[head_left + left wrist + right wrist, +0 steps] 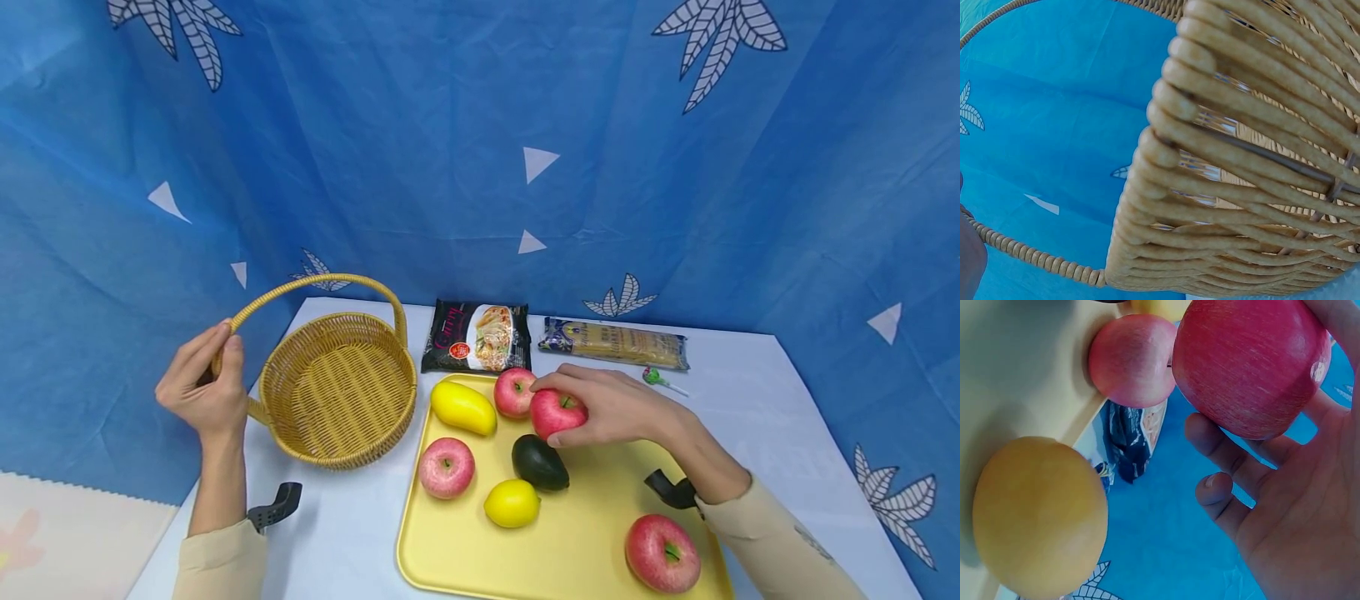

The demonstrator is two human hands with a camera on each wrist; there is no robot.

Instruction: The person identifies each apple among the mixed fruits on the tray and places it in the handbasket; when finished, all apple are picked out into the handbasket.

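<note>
In the head view my left hand (204,379) grips the arched handle (330,282) of a round wicker basket (341,454), whose woven floor is bare. Close up in the left wrist view stands the basket's side (1235,206). My right hand (618,408) holds a red apple (557,412) between thumb and fingers above a yellow tray (585,525). Behind that apple (1250,362), in the right wrist view, sits a pinker apple (1134,361). On the tray near the right hand lie a pink apple (514,393) and a dark green avocado (542,463).
Also on the tray are a mango (463,407), a lemon (512,503), a pink apple (447,468) and a large apple (663,553). A round yellow fruit (1041,519) shows below the right hand. Behind lie a curry noodle packet (480,337), a pasta packet (615,342) and a lollipop (663,381).
</note>
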